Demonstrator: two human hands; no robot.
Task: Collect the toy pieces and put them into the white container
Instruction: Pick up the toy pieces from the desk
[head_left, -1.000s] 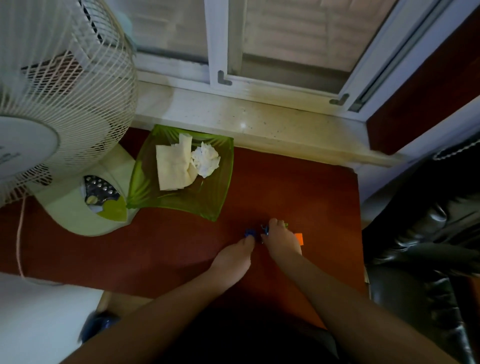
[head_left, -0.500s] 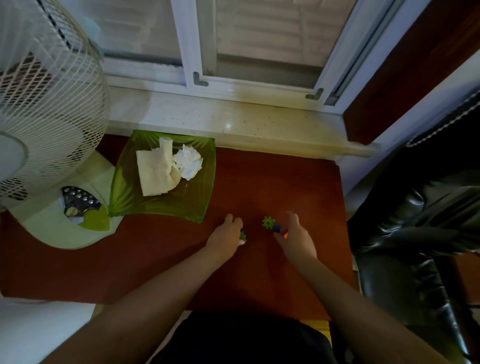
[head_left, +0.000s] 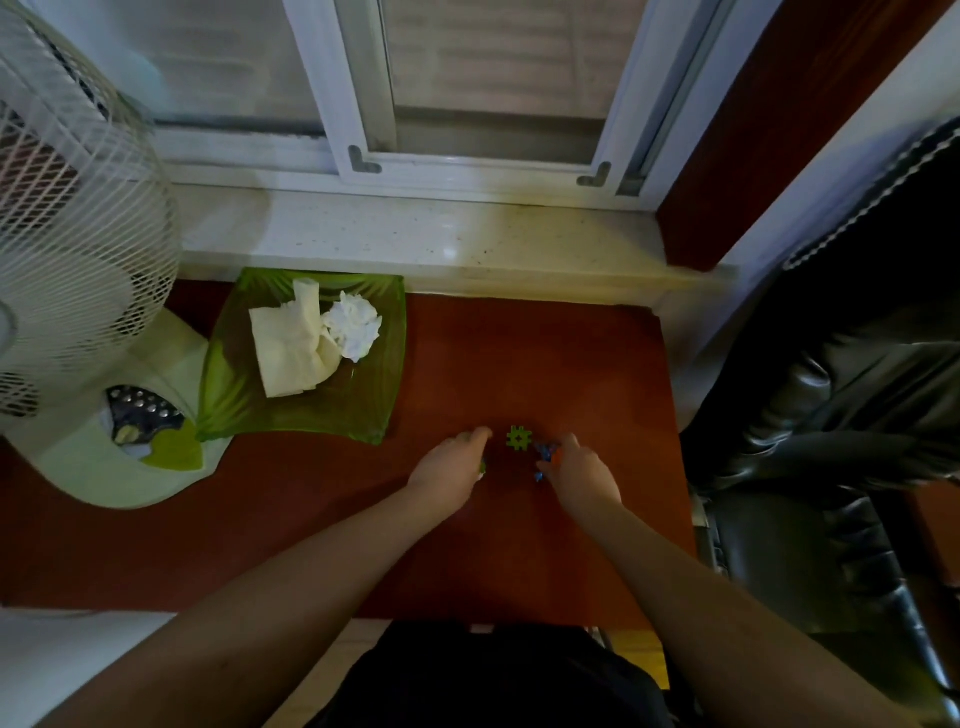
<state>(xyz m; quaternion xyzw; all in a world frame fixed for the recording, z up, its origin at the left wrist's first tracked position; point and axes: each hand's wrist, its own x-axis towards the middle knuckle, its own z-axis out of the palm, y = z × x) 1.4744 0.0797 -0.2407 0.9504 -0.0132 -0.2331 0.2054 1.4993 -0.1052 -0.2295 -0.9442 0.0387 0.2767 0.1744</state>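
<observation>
Fingers (head_left: 563, 448) of the right hand (head_left: 582, 475) are curled around blue and orange toy pieces (head_left: 546, 454), which are partly hidden in the grip. Fingers of the left hand (head_left: 449, 467) are curled down onto the surface (head_left: 545, 364); a bit of green shows at the thumb side, but whether a piece is actually held cannot be told. A green toy piece (head_left: 518, 438), hash-shaped, is seen lying flat on the surface between the two hands, just beside the right fingertips and apart from the left.

Surface is reddish-brown, set against a pale stone window sill (head_left: 415, 239) below a white-framed sliding window (head_left: 493, 93). A green glass dish (head_left: 306, 364) is placed at the back left of the surface, with folded and crumpled tissue paper (head_left: 317, 338) in it. A white fan (head_left: 67, 234) is stood on the left, its pale green base (head_left: 130, 457) touching the dish edge. A black leather chair (head_left: 841, 441) is seen to the right of the surface.

Both forearms are extended forward from the bottom of the view, palms down, hands near each other at the middle right of the surface. The white container is not in view.
</observation>
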